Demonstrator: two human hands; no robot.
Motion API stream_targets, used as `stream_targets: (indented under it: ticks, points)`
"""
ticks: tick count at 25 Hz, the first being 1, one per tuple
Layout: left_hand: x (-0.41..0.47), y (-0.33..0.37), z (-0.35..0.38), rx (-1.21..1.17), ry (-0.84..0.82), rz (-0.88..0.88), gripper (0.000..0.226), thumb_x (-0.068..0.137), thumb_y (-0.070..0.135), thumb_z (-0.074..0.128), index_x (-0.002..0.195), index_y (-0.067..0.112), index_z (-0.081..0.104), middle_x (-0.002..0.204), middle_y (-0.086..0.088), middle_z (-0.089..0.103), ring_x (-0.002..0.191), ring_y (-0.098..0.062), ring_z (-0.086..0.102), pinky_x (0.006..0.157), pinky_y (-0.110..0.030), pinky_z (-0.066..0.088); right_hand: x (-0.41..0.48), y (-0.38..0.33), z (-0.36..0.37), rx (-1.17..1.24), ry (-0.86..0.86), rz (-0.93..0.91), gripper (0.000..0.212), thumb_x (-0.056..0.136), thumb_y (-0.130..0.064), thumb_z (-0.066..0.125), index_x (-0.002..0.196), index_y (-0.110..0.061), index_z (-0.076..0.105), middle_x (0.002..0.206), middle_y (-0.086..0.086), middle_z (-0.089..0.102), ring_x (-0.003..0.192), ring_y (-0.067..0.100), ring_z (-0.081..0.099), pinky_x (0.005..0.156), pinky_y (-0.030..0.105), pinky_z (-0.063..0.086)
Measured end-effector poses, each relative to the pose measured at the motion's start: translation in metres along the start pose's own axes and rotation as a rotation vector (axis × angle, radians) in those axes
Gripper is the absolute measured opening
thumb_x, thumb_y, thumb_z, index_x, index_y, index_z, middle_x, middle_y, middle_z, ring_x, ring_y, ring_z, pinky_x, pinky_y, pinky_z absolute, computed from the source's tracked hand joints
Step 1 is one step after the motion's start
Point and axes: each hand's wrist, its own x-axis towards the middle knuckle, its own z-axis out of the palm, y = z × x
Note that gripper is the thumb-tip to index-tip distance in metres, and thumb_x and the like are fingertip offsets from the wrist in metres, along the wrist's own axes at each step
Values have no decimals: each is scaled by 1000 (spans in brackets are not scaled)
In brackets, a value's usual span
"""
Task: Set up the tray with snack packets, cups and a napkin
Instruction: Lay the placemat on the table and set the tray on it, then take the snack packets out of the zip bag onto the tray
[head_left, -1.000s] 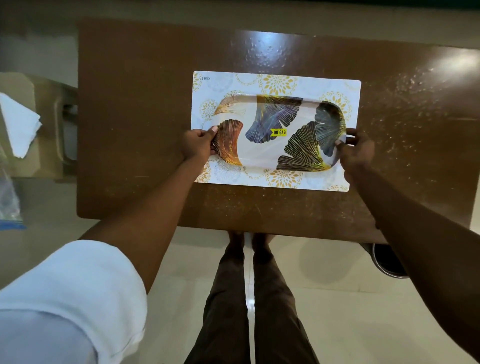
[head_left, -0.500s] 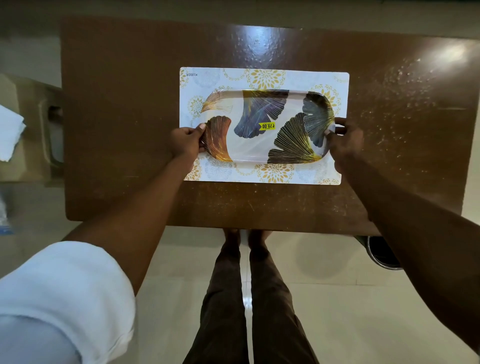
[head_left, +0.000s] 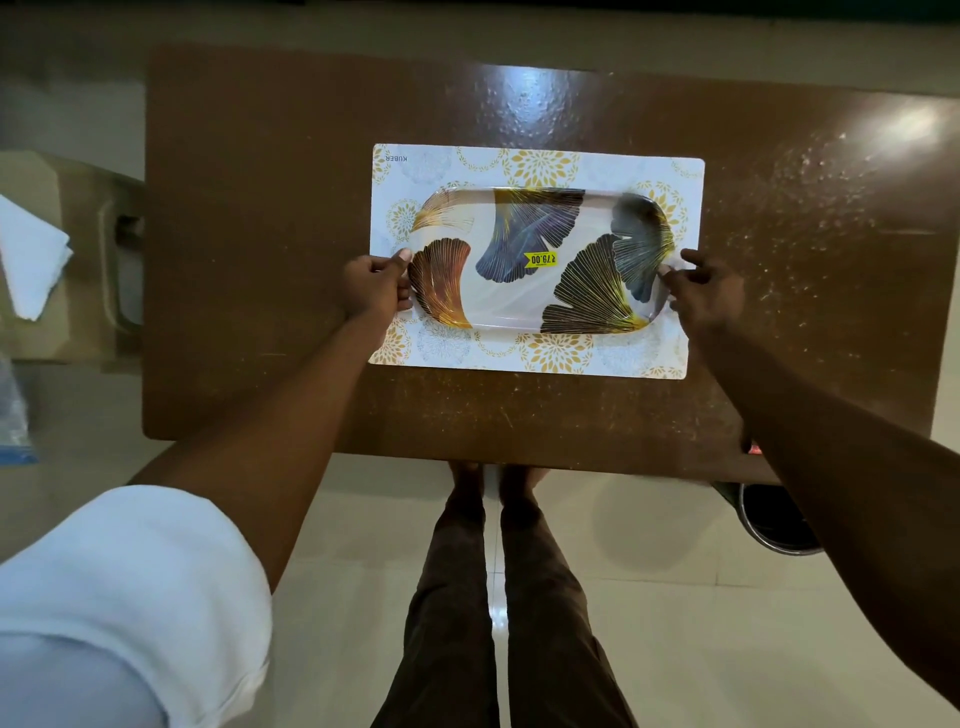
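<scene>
Nothing has shifted: your left hand and right hand grip the tray ends, centring it on the mat.

placemat corner: KUBER, upside down | yellow sticker on tray: 79.00

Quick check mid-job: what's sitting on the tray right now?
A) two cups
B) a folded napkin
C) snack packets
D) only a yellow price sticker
D: the tray bears just the yellow price sticker, while the left hand and right hand grip its short ends.
</scene>
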Motion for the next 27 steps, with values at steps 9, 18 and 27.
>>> stream_targets:
  ticks: [9, 18, 27]
  points:
    - [-126, 83, -23, 480, -8, 537, 29, 99, 17, 66, 122, 1, 65, 121, -18, 64, 114, -33, 62, 99, -43, 50, -101, -91, -28, -258, -113, -303, 50, 96, -26, 73, 142, -9, 62, 121, 25, 68, 110, 40, 68, 92, 41, 54]
    - [-284, 393, -127, 713, 132, 872, 59, 105, 44, 51, 151, 9, 41, 152, -10, 47, 141, -27, 44, 115, -41, 40, -230, -417, -129, -269, -57, -768, 70, 101, -41, 64, 160, -16, 37, 154, 14, 45, 142, 33, 46, 115, 40, 41]
    - [-391, 550, -320, 759, 480, 978, 86, 102, 63, 39, 164, 10, 13, 172, -14, 12, 160, -29, 12, 131, -43, 13, -369, -678, -197, -396, 174, -1247, 85, 100, -59, 55, 165, -18, 20, 170, 9, 27, 152, 36, 33, 117, 54, 40]
